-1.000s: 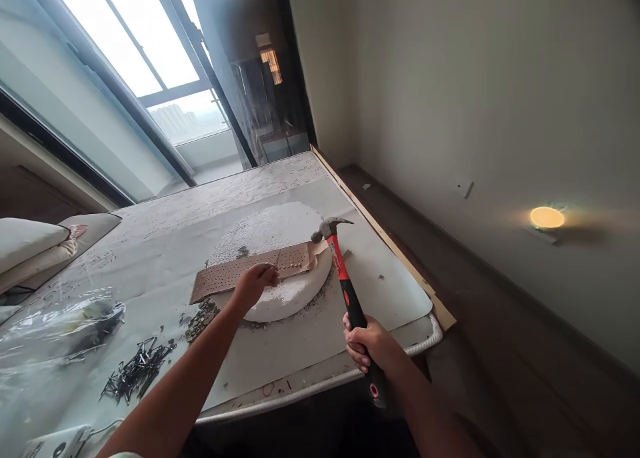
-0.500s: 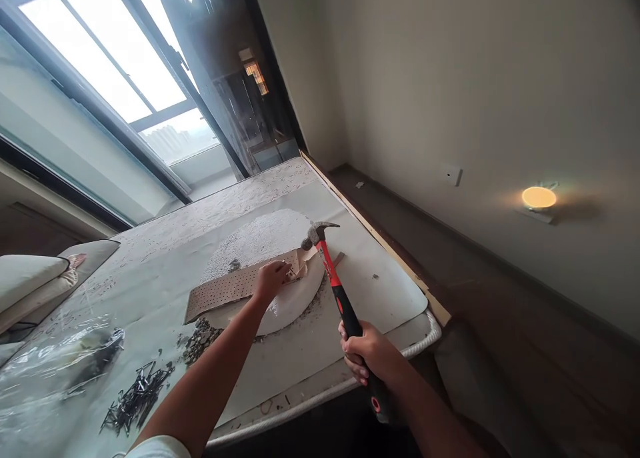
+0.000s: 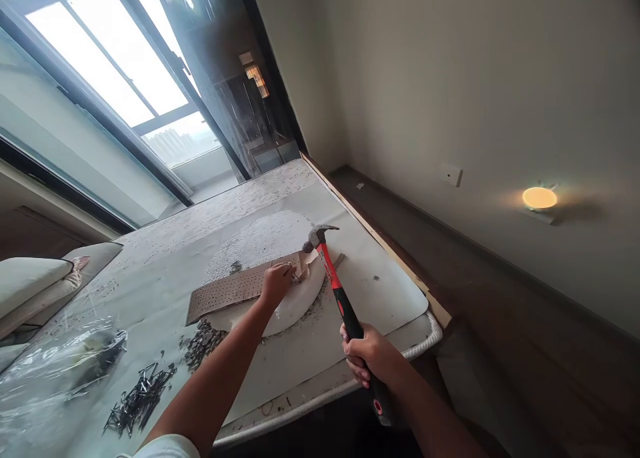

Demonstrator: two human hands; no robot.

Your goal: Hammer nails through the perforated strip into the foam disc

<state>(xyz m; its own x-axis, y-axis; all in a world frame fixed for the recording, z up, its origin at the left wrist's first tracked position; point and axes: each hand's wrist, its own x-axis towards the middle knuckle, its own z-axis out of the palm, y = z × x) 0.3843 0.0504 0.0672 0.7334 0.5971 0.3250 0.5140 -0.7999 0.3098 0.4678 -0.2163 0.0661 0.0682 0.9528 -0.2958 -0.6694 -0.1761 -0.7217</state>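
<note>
— Daylit room; we note the covered table (image 3: 150,258) bearing a white round slab (image 3: 295,298) with the perforated strip (image 3: 230,291) across it.

— Since half a second ago, our hammer (image 3: 333,278) head has dropped slightly to the strip's 3 o'clock end; right hand (image 3: 370,358) fisted on the handle, left hand (image 3: 277,283) pinching a nail there. Striking continues, we judge.

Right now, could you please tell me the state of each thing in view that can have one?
Hammer: gripped low on the handle, head just above the strip.
Right hand: closed on the hammer.
Left hand: pinching a nail upright on the strip.
Perforated brown strip: lying flat across the white foam disc.
Loose nails: heaped on the table.
Wall lamp: lit.
</note>
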